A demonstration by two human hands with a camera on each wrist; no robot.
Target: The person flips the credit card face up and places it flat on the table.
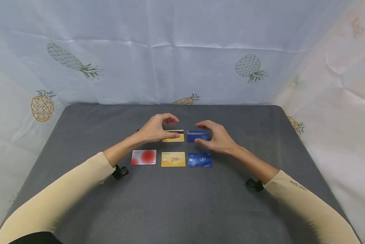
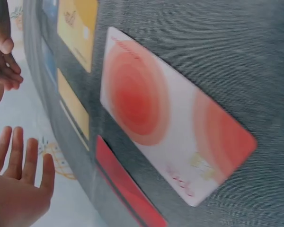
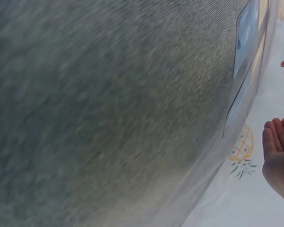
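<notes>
Head | left hand (image 1: 156, 129), right hand (image 1: 218, 137): half-spread, empty | left mostly hides red card (image 2: 128, 182) | cloth (image 1: 182, 73) behind

A gray desk (image 1: 182, 200) with a finely ribbed surface and rounded far corners stands against a pale hanging cloth (image 1: 170, 20), which also runs down both sides. A long horizontal crease crosses the cloth at the back. Its print shows pineapples: a slanted green-outlined pineapple (image 1: 65, 57) at upper left, a green-outlined pineapple with its leaves downward (image 1: 248, 66) at upper right, and an upright yellow pineapple (image 1: 42, 108) beyond the desk's far left corner. A partly hidden yellow pineapple (image 1: 184, 101) shows just above the rear edge, and a yellow pineapple at the right edge (image 1: 293, 124) is partly covered too.
</notes>
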